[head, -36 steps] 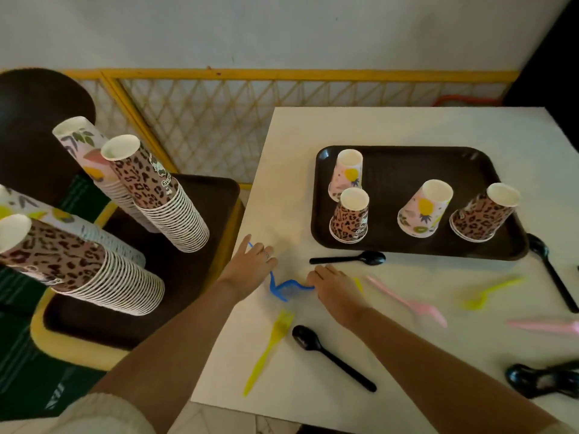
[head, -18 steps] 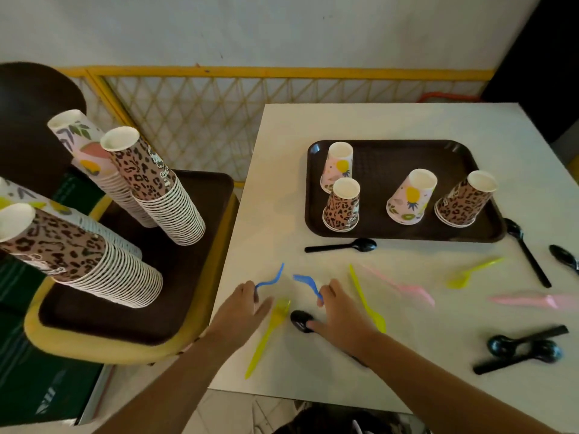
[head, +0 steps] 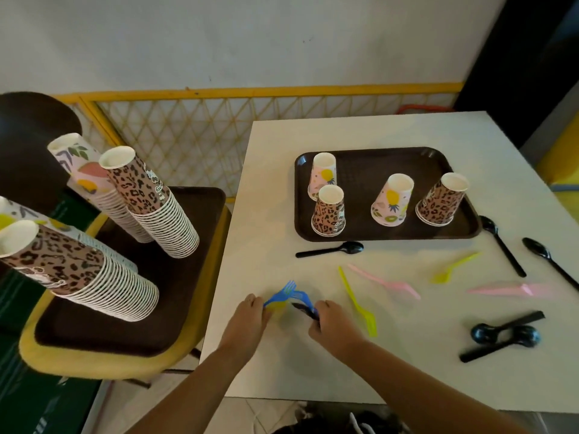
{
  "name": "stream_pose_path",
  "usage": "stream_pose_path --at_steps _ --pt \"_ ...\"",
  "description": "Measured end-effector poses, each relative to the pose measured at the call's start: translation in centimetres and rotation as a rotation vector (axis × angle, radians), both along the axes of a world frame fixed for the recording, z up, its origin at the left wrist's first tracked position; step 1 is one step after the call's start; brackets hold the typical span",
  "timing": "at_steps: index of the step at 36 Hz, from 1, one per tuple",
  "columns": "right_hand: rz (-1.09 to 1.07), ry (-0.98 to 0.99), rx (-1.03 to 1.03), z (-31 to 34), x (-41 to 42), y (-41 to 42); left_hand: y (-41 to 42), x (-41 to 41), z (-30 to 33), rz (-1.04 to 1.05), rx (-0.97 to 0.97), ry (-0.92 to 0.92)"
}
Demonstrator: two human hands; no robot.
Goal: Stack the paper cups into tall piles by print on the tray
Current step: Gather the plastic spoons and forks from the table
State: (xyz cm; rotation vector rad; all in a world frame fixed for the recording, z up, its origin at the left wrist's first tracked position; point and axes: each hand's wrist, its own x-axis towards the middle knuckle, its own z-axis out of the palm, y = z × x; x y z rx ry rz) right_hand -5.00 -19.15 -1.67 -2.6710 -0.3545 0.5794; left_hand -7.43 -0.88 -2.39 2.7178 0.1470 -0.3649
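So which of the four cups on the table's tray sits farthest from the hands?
The leopard-print cup at the tray's right end. The other leopard cup stands at the front left, with a fruit-print cup behind it and a second fruit-print cup mid-tray.

tray (head: 369, 164) brown; cups (head: 328, 211) leopard, fruit-print pink; forks (head: 288, 292) blue

Plastic cutlery (head: 385, 281) on white table (head: 407, 371)

Left leopard cup stack (head: 62, 270) cut off; black spoon (head: 305, 310) half-hidden under right hand (head: 333, 324).
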Motion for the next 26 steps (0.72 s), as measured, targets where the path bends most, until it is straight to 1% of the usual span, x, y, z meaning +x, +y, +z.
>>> stream_pose_path --at_steps 3,6,8,10,12,14,16,18,19,22,26 --pt "-0.117 -0.051 0.097 0.5 0.2 -0.5 -0.4 0.6 0.3 0.01 -0.041 -0.116" --pt "-0.152 -0.116 0.153 1.7 1.1 -1.4 -1.3 1.6 1.3 0.028 -0.131 -0.204" --pt "-0.124 -0.182 0.185 2.4 2.0 -2.5 -2.2 2.7 1.9 -0.006 -0.133 -0.244" --pt "-0.035 -0.277 0.179 3.1 2.8 -3.9 -3.2 4.0 2.5 -0.054 -0.103 -0.249" --pt "0.039 -0.328 0.16 3.2 3.7 -5.5 -4.4 5.3 2.8 -0.092 -0.101 -0.262" --pt "0.105 -0.314 0.063 3.4 4.6 -7.0 -5.5 6.7 2.9 -0.119 -0.122 -0.273" --pt "0.195 -0.242 -0.11 3.3 5.6 -8.3 -6.4 8.0 2.7 -0.153 -0.127 -0.261" --pt "0.256 -0.193 -0.222 3.1 6.3 -9.5 -7.1 9.0 2.5 -0.185 -0.111 -0.231" --pt "0.26 -0.167 -0.237 2.9 6.5 -10.0 -7.4 9.5 2.3 -0.199 -0.107 -0.222" --pt "0.257 -0.127 -0.152 2.3 6.5 -11.1 -7.6 10.4 1.7 -0.205 -0.073 -0.193" --pt "0.288 -0.182 -0.086 1.6 6.0 -11.7 -7.7 11.1 0.9 -0.205 -0.103 -0.194"
